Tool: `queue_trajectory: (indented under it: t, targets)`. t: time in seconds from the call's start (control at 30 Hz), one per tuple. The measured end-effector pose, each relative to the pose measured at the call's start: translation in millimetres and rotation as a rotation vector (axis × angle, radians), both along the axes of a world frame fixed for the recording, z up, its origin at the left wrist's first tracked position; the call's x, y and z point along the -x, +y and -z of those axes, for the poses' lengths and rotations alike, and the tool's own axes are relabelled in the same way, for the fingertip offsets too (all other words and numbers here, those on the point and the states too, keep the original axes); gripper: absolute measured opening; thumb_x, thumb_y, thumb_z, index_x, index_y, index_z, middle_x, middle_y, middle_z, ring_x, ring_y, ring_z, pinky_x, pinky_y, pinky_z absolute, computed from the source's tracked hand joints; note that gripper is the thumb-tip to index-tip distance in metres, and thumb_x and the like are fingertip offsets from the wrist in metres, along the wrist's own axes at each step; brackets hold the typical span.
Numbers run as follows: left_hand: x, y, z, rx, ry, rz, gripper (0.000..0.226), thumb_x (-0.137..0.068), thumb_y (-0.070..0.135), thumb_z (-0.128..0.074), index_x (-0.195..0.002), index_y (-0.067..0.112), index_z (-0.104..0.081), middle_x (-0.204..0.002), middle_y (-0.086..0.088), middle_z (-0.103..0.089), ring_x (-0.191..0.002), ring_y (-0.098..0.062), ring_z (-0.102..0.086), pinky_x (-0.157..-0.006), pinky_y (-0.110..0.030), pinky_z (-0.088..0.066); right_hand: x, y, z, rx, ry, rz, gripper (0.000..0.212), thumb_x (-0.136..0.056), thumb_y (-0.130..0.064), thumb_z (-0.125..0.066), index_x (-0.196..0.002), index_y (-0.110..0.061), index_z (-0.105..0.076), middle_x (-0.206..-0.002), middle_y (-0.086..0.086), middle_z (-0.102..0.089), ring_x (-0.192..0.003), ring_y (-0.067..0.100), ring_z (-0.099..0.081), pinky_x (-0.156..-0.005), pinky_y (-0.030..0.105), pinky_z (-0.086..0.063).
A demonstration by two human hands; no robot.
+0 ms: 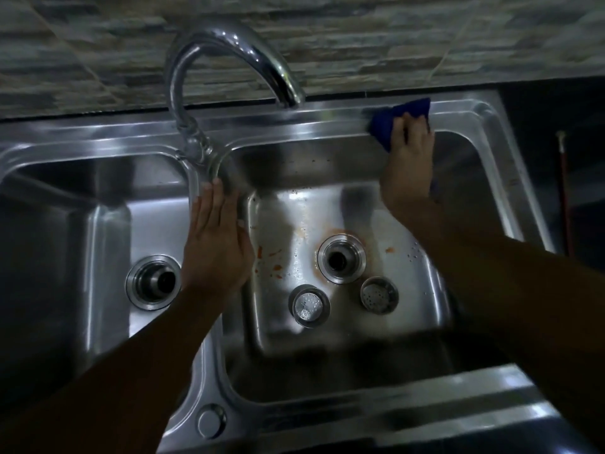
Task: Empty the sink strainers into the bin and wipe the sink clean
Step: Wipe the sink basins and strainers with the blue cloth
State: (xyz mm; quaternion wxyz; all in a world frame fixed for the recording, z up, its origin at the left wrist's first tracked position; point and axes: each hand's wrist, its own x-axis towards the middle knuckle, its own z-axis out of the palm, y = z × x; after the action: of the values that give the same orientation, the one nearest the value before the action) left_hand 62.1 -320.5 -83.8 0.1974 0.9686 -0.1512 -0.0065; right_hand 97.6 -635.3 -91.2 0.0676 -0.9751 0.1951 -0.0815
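A steel double sink (pixel 327 126) fills the view. My right hand (pixel 409 158) presses a blue cloth (pixel 401 117) against the back rim of the right basin. My left hand (pixel 214 244) lies flat and open on the divider between the basins. Two round steel strainers (pixel 308 305) (pixel 379 294) sit loose on the right basin's floor, in front of its open drain (pixel 341 258). Orange-red smears and rusty rings stain the floor around that drain. The left basin's drain (pixel 154 281) is open too.
A curved chrome tap (pixel 229 50) rises from the back rim and arches over the right basin. A stone-patterned tiled wall (pixel 360 34) stands behind. A round cap (pixel 211 421) sits on the front rim. At the far right, a thin red-handled stick (pixel 564 191) stands in the dark.
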Motion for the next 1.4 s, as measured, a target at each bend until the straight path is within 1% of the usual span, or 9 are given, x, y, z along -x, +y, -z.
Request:
queue_trajectory:
  t: [0.1, 0.33, 0.5, 0.63, 0.73, 0.87, 1.07, 1.23, 1.4]
  targets:
    - [1, 0, -1, 0.017, 0.008, -0.004, 0.051, -0.102, 0.019, -0.033, -0.149, 0.004, -0.042, -0.163, -0.021, -0.025, -0.155, -0.033, -0.017, -0.127, -0.048, -0.013, -16, 50, 3, -0.089, -0.018, 0.091, 0.066, -0.091, -0.002, -0.049, -0.153, -0.004, -0.026, -0.161, 0.017, -0.022, -0.151, 0.037, -0.011, -0.125, 0.048, -0.009]
    - [21, -18, -6, -0.054, 0.082, 0.054, 0.062, -0.101, 0.029, -0.041, -0.157, 0.008, -0.026, -0.167, -0.017, -0.012, -0.156, -0.031, -0.002, -0.127, -0.044, 0.003, -7, 39, -12, 0.050, 0.090, -0.464, 0.081, -0.085, 0.004, -0.061, -0.155, -0.010, -0.023, -0.162, 0.011, -0.020, -0.152, 0.032, -0.013, -0.126, 0.045, -0.009]
    - [114, -74, -8, -0.016, 0.216, 0.236, 0.055, -0.098, 0.034, -0.035, -0.139, 0.003, -0.055, -0.155, -0.023, -0.041, -0.148, -0.042, -0.031, -0.121, -0.061, -0.023, 12, -47, -33, 0.156, 0.230, -0.294, 0.080, -0.086, 0.001, -0.062, -0.155, -0.006, -0.021, -0.162, 0.013, -0.020, -0.150, 0.031, -0.019, -0.124, 0.043, -0.019]
    - [183, -115, -8, 0.083, 0.345, 0.273, 0.053, -0.100, 0.040, -0.041, -0.140, 0.009, -0.056, -0.154, -0.015, -0.045, -0.146, -0.032, -0.040, -0.120, -0.050, -0.033, 23, -111, -58, 0.210, 0.435, -0.137, 0.066, -0.089, -0.011, -0.061, -0.147, 0.002, -0.032, -0.154, 0.021, -0.032, -0.141, 0.035, -0.034, -0.118, 0.044, -0.026]
    - [211, -140, -10, 0.010, 0.411, 0.370, 0.056, -0.101, 0.049, -0.039, -0.150, 0.022, -0.043, -0.165, -0.002, -0.026, -0.153, -0.020, -0.023, -0.128, -0.033, -0.013, 41, -126, -63, 0.159, 0.479, -0.094, 0.054, -0.093, -0.015, -0.059, -0.140, 0.004, -0.041, -0.146, 0.021, -0.041, -0.133, 0.035, -0.043, -0.108, 0.042, -0.038]
    - [218, -148, -13, -0.113, 0.414, 0.458, 0.061, -0.102, 0.058, -0.023, -0.156, 0.030, -0.029, -0.169, 0.007, -0.010, -0.156, -0.010, -0.009, -0.121, -0.018, 0.008, 113, -104, -36, 0.171, 0.450, -0.079, 0.062, -0.097, -0.007, -0.044, -0.151, 0.010, -0.019, -0.158, 0.030, -0.018, -0.148, 0.041, -0.021, -0.122, 0.047, -0.021]
    - [232, -152, -25, -0.084, 0.288, 0.504, 0.045, -0.099, 0.038, -0.046, -0.130, 0.014, -0.067, -0.140, -0.003, -0.062, -0.129, -0.017, -0.060, -0.111, -0.038, -0.046, 229, -88, -13, 0.163, 0.428, -0.085, 0.069, -0.093, -0.005, -0.048, -0.150, 0.013, -0.012, -0.157, 0.035, -0.013, -0.148, 0.046, -0.017, -0.121, 0.055, -0.021]
    - [239, -145, -20, -0.116, 0.238, 0.550, 0.054, -0.097, 0.044, -0.047, -0.138, 0.011, -0.060, -0.143, -0.006, -0.059, -0.133, -0.019, -0.057, -0.116, -0.035, -0.035, 190, -93, -12, 0.218, 0.423, -0.090, 0.073, -0.098, -0.029, -0.039, -0.152, 0.009, -0.009, -0.160, 0.030, -0.009, -0.151, 0.040, -0.011, -0.124, 0.050, -0.014]
    - [246, -143, -17, -0.135, 0.178, 0.542, 0.057, -0.100, 0.044, -0.039, -0.138, 0.007, -0.059, -0.142, -0.011, -0.059, -0.133, -0.023, -0.056, -0.117, -0.038, -0.039, 91, -118, -19, 0.213, 0.359, -0.122, 0.066, -0.098, -0.009, -0.042, -0.153, 0.006, -0.008, -0.162, 0.026, -0.011, -0.151, 0.037, -0.012, -0.125, 0.045, -0.012]
